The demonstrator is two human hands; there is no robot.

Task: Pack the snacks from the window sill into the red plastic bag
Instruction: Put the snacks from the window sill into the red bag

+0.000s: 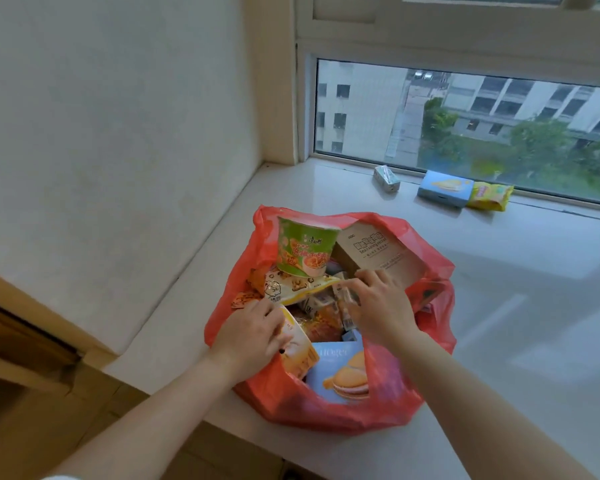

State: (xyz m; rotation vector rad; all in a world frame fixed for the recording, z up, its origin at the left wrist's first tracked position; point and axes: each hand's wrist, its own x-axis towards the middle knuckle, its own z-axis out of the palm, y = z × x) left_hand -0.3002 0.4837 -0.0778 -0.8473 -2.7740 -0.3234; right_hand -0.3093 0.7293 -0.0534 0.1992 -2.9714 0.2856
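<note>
Bag: the red plastic bag [329, 407] sits open on the window sill [499, 306], near the person.
Already in: a green noodle cup [305, 247], a brown box [378, 258], a blue cake box [340, 372] and lots of small packets.
Still out: three snacks wait far back by the glass — a small carton [386, 179], a blue box [444, 188] and a yellow packet [490, 196].
Left hand [250, 337]: fingers curled on an orange packet [298, 348] at the bag's mouth.
Right hand [378, 303]: fingers bent down on the small packets; real hold or just a push — I cannot tell.
How far: mostly done, I think.
</note>
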